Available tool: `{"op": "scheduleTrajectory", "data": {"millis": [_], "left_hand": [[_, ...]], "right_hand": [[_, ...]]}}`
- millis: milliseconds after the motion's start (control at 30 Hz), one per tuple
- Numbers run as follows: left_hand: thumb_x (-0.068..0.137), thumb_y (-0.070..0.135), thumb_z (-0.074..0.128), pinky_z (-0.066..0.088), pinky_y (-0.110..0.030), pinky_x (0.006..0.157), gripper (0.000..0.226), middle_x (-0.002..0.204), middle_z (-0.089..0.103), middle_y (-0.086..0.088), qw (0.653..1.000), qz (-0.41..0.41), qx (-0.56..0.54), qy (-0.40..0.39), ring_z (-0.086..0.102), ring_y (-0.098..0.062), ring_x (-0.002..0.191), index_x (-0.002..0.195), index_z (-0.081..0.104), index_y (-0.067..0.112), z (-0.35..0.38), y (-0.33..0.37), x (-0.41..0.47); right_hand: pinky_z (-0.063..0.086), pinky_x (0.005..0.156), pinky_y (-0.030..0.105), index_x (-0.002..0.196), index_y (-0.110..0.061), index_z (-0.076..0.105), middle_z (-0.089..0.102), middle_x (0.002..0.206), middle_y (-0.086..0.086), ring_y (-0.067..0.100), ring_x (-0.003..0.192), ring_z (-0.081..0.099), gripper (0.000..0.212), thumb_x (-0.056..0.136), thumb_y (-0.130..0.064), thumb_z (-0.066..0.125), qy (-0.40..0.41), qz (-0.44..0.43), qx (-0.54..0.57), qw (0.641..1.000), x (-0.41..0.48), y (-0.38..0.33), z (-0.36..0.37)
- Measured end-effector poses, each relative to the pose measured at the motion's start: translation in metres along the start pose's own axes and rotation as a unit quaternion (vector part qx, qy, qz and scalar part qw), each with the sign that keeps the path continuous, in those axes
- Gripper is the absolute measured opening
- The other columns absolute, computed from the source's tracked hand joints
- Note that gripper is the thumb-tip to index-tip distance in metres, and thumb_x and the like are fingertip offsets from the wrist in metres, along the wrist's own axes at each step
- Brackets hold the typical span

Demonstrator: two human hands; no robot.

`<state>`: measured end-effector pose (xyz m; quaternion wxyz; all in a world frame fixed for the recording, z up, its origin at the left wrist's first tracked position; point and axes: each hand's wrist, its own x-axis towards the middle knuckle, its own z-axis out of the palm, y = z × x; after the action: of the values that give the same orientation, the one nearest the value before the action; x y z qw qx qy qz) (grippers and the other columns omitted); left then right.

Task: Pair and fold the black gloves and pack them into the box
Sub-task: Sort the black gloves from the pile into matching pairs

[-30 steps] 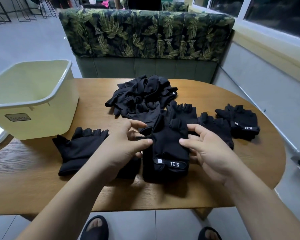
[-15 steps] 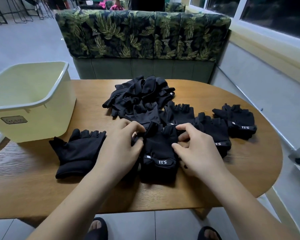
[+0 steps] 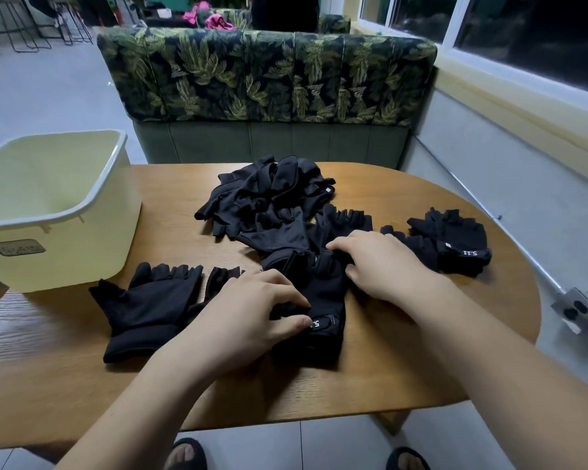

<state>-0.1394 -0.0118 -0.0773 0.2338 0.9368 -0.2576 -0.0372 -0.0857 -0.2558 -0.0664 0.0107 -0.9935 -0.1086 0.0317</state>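
A long bench seat [image 3: 269, 76], upholstered in a dark fabric with green leaves, stands behind the far edge of an oval wooden table [image 3: 65, 385]. At the table's left side sits the box [image 3: 92, 252], an open, pale yellow plastic tub with a small dark label [image 3: 17, 248] on its near wall; no glove shows inside the part of it that is visible. Near the table's far middle lies a loose pile of black gloves [image 3: 269, 195], tumbled over one another. In front of the box, a single flat glove [image 3: 150, 310] lies spread out with its short fingers pointing away from the person. At the right, a stacked pair [image 3: 455, 239] rests well apart from the box, a white "5.11" mark showing on its cuff. Between these, the middle glove [image 3: 323, 293] lies lengthwise, cuff toward the person. The left hand [image 3: 241, 320] rests palm down on its cuff end, thumb and forefinger pinching the fabric just beside the strap [image 3: 323, 322]. The right hand [image 3: 384, 266] lies at the finger end, curled forefinger and thumb closing on the glove's fingers. Two sandalled feet [image 3: 187, 456] show beneath the table's near edge.
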Motion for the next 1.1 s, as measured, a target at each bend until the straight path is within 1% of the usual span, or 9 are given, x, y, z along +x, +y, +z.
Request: {"op": "scheduleTrajectory", "data": {"millis": [167, 433, 533, 667, 767, 833, 867, 1000, 1100], "left_hand": [[0.094, 0.067, 0.063, 0.043, -0.036, 0.112, 0.037, 0.126, 0.058, 0.028, 1.0, 0.007, -0.017, -0.008, 0.048, 0.001, 0.123, 0.125, 0.072, 0.048, 0.002, 0.0, 0.003], [0.095, 0.07, 0.058, 0.043, -0.031, 0.109, 0.045, 0.131, 0.058, 0.028, 0.999, 0.031, -0.022, -0.016, 0.043, 0.0, 0.123, 0.132, 0.067, 0.047, 0.012, 0.008, 0.009], [0.096, 0.07, 0.058, 0.043, -0.029, 0.108, 0.044, 0.131, 0.056, 0.029, 0.999, 0.032, -0.029, -0.02, 0.042, 0.001, 0.124, 0.133, 0.067, 0.047, 0.014, 0.01, 0.011], [0.095, 0.071, 0.058, 0.043, -0.023, 0.106, 0.045, 0.131, 0.056, 0.03, 0.999, 0.033, -0.033, -0.024, 0.044, 0.002, 0.125, 0.132, 0.066, 0.047, 0.013, 0.008, 0.012], [0.095, 0.067, 0.061, 0.037, -0.01, 0.1, 0.043, 0.13, 0.058, 0.029, 0.998, 0.033, -0.048, -0.017, 0.047, 0.005, 0.123, 0.131, 0.068, 0.045, 0.008, 0.009, 0.011], [0.096, 0.064, 0.062, 0.038, -0.012, 0.101, 0.04, 0.129, 0.06, 0.028, 0.998, 0.033, -0.056, -0.008, 0.051, 0.008, 0.12, 0.129, 0.069, 0.043, 0.003, 0.009, 0.01], [0.096, 0.063, 0.063, 0.04, -0.014, 0.101, 0.038, 0.127, 0.061, 0.028, 0.998, 0.033, -0.062, -0.002, 0.052, 0.008, 0.119, 0.127, 0.07, 0.043, 0.001, 0.009, 0.009], [0.094, 0.055, 0.071, 0.042, -0.015, 0.096, 0.021, 0.119, 0.061, 0.026, 0.997, 0.026, -0.073, 0.016, 0.053, 0.007, 0.115, 0.11, 0.076, 0.044, -0.007, 0.007, 0.006], [0.091, 0.053, 0.075, 0.04, -0.013, 0.087, 0.013, 0.111, 0.054, 0.021, 0.999, 0.009, -0.051, 0.012, 0.05, 0.004, 0.11, 0.101, 0.079, 0.045, -0.013, 0.007, 0.002]], "right_hand": [[0.057, 0.088, 0.043, 0.15, -0.042, 0.053, 0.064, 0.141, 0.003, 0.034, 0.124, 0.062, 0.056, 0.101, -0.014, 0.052, -0.024, 0.032, -0.031, 0.999, 0.031, 0.012, -0.007], [0.051, 0.08, 0.04, 0.144, -0.035, 0.058, 0.065, 0.136, 0.008, 0.038, 0.122, 0.062, 0.048, 0.101, -0.015, 0.056, -0.033, 0.106, -0.05, 0.993, 0.073, 0.038, -0.014], [0.053, 0.084, 0.04, 0.148, -0.035, 0.055, 0.062, 0.138, 0.009, 0.038, 0.122, 0.062, 0.053, 0.1, -0.014, 0.057, -0.045, 0.117, -0.039, 0.991, 0.083, 0.046, -0.017], [0.056, 0.098, 0.047, 0.151, -0.029, 0.052, 0.063, 0.139, 0.01, 0.036, 0.124, 0.061, 0.051, 0.1, -0.024, 0.059, -0.041, 0.111, -0.03, 0.992, 0.081, 0.049, -0.019], [0.05, 0.104, 0.049, 0.144, -0.021, 0.056, 0.064, 0.136, 0.01, 0.034, 0.126, 0.06, 0.043, 0.103, -0.032, 0.057, 0.055, 0.068, -0.005, 0.996, 0.064, 0.036, -0.023], [0.052, 0.102, 0.046, 0.135, -0.02, 0.063, 0.069, 0.128, 0.004, 0.028, 0.12, 0.064, 0.035, 0.104, -0.035, 0.058, 0.109, 0.017, 0.088, 0.99, 0.046, 0.024, -0.023], [0.053, 0.1, 0.044, 0.131, -0.02, 0.066, 0.071, 0.123, 0.001, 0.023, 0.116, 0.066, 0.032, 0.104, -0.036, 0.059, 0.109, -0.005, 0.137, 0.985, 0.036, 0.018, -0.023], [0.056, 0.094, 0.034, 0.115, -0.027, 0.07, 0.073, 0.105, -0.012, 0.009, 0.1, 0.069, 0.027, 0.1, -0.049, 0.064, 0.02, -0.025, 0.216, 0.976, 0.002, 0.003, -0.021], [0.055, 0.097, 0.032, 0.121, -0.03, 0.068, 0.068, 0.106, -0.018, 0.009, 0.106, 0.067, 0.044, 0.092, -0.064, 0.07, -0.058, -0.01, 0.195, 0.979, -0.01, 0.002, -0.022]]}}
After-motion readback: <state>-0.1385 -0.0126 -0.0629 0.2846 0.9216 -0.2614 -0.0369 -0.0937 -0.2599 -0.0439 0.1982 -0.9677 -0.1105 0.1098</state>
